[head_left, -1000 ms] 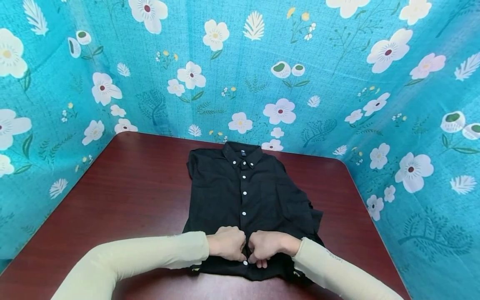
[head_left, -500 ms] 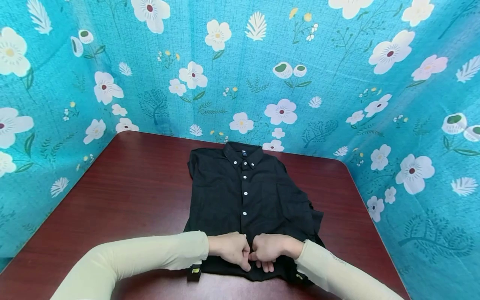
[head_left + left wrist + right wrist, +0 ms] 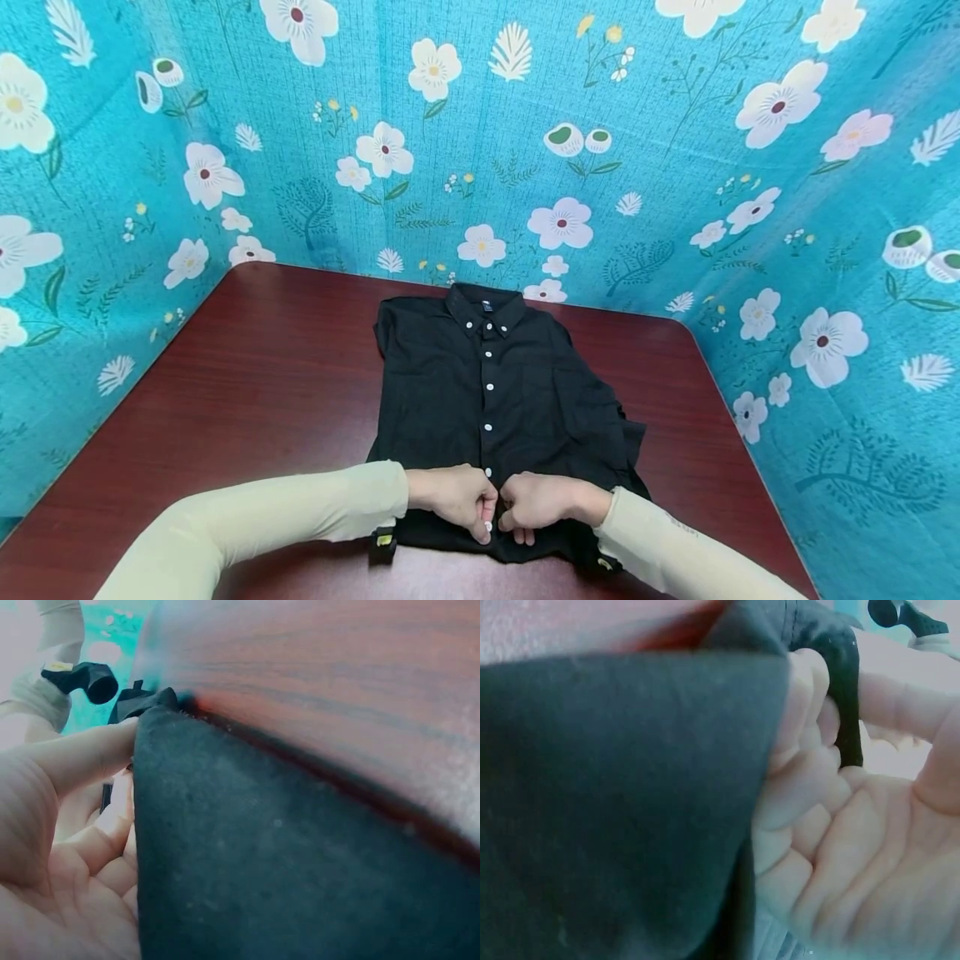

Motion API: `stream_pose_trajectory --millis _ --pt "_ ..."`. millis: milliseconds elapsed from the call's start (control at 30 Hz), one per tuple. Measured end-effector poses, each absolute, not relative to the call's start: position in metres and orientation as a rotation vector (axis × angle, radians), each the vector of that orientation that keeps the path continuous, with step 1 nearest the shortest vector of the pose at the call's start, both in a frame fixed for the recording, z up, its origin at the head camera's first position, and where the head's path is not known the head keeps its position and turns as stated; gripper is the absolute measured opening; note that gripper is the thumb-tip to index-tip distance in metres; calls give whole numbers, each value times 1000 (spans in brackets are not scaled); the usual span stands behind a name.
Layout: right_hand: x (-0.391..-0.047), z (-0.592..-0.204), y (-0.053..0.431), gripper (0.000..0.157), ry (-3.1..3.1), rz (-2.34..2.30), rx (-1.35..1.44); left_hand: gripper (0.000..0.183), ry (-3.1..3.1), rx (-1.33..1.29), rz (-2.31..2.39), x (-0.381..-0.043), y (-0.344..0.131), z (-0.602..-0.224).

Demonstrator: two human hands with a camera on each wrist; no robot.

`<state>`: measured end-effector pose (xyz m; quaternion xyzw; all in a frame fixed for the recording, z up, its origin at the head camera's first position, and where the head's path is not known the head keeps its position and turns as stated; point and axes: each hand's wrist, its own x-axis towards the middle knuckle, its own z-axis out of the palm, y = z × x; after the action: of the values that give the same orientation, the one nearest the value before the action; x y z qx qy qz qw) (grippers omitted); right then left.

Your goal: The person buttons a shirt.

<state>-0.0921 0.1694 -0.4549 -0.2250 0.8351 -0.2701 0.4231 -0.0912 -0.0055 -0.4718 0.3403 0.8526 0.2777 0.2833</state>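
A black short-sleeved shirt [image 3: 435, 375] with white buttons lies front up, its collar toward the far table edge. Near the hem, my left hand [image 3: 459, 498] pinches the shirt's front placket beside a low white button [image 3: 488, 526]. Just to its right, my right hand [image 3: 546, 502] grips the other side of the opening with curled fingers. In the left wrist view, the left thumb [image 3: 90, 757] and fingers meet at the edge of the black cloth [image 3: 285, 855]. The right wrist view has the right fingers [image 3: 802, 780] curled at a black flap [image 3: 622, 795]; their exact hold is partly hidden.
The dark red-brown table [image 3: 300, 375] extends on both sides of the shirt. A blue flowered curtain [image 3: 480, 150] hangs around its back and sides. Black wrist devices [image 3: 383, 538] sit under both forearms.
Half a second ago the hands were closer together over the hem and hid the low button. Now a small gap separates them; that button and the one above it show.
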Motion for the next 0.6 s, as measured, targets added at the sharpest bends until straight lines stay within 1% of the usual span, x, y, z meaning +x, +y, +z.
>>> stream_pose_trajectory --millis 167,233,300,467,600 --pt "-90 -455 169 30 2138 -676 -587 24 2251 894 823 -92 -8 -474" --pt "-90 -456 168 33 2160 -704 -597 25 2254 901 832 -93 -9 -474" --pt "-90 -456 168 32 2189 -734 -607 26 2260 907 840 -94 -10 -475" --pt "-89 -461 169 24 2279 -779 -655 27 2250 912 895 -95 -13 -477" --pt "-86 -463 170 25 2343 -798 -699 22 2198 898 967 -94 -15 -478"
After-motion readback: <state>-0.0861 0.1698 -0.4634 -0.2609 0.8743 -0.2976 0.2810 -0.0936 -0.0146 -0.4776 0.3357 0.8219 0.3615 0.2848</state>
